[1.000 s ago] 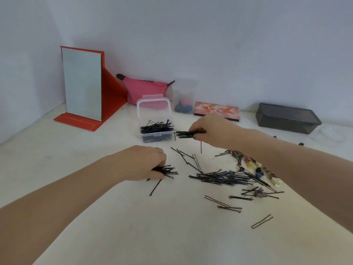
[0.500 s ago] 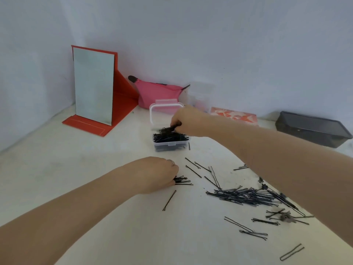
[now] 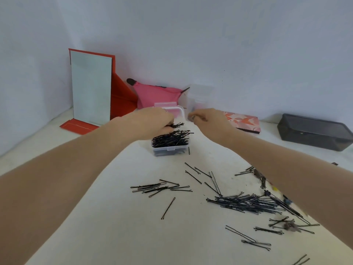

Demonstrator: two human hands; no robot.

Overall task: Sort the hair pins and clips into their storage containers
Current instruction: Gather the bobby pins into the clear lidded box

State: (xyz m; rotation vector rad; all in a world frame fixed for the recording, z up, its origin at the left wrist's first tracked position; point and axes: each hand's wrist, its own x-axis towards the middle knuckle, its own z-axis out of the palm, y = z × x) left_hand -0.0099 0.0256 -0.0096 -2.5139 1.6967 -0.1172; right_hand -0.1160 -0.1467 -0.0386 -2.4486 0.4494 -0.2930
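The left hand (image 3: 152,121) is pinching a bunch of pins (image 3: 177,125) over the nearly full clear box (image 3: 171,143), the right hand (image 3: 207,121) is hovering loosely curled and empty beside it, so releasing comes next.

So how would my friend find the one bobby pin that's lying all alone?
Start at the small clear box heaped with black pins, in front of the pink pouch. Come toward the person, past the loose bunch of pins on the white table. Just below that bunch lies the single bobby pin, slanted and touching nothing, while its neighbours overlap in piles.
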